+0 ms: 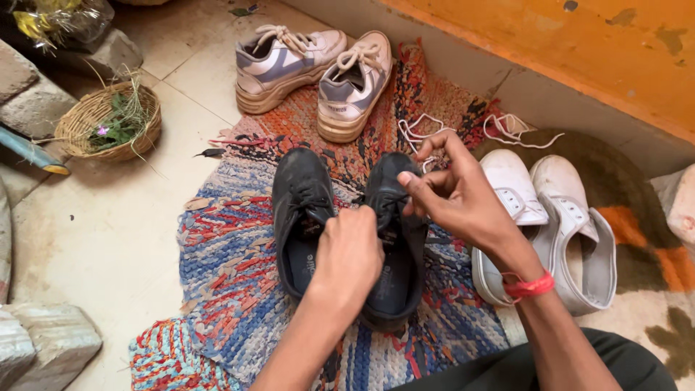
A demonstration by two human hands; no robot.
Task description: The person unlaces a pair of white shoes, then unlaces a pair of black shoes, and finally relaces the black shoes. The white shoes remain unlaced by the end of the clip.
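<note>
Your left hand [351,250] is closed on the lace over the tongue of the right-hand black lace-up shoe [394,239] on the woven rag rug [232,275], toe pointing away, while your right hand [452,192] pinches the lace just above it.

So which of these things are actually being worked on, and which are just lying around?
In hand: black shoes, black lace, left hand, right hand.
Lying about: beige sneakers, white shoes, loose white laces, wicker basket, woven rug.

A crinkled clear plastic package [61,20] with yellow contents lies in the top-left corner.
</note>
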